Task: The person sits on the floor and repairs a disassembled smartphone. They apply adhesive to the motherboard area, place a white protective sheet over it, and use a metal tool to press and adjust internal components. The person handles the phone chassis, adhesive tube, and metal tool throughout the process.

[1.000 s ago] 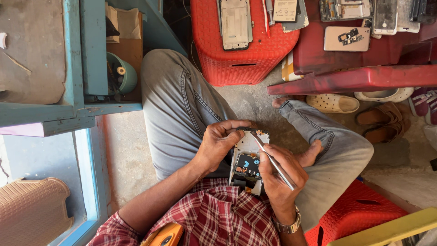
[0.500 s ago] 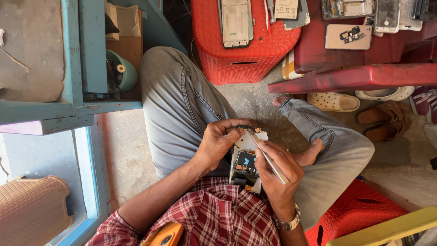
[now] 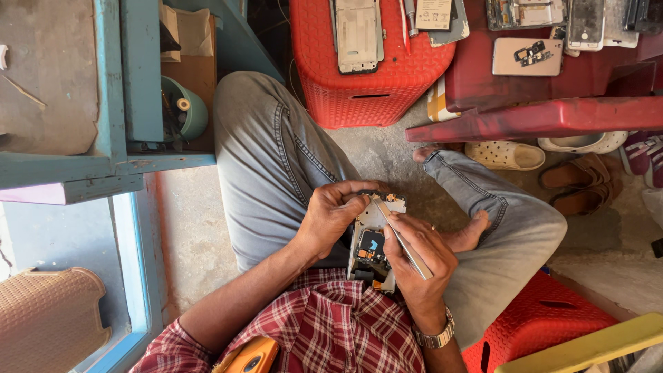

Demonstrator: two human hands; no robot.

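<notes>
Gripping the opened phone (image 3: 373, 245) with your left hand (image 3: 331, 217); your right hand (image 3: 418, 255) pinches tweezers (image 3: 400, 238) against its top edge.

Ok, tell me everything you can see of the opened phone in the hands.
The opened phone is a slim, pale frame with its back cover off, showing dark boards, a blue patch and small orange parts inside. It lies lengthwise over the lap, top end pointing away from the person. The left hand grips its upper left edge, fingers curled over the top. The right hand rests along its right side and holds metal tweezers whose tips meet its top corner.
</notes>
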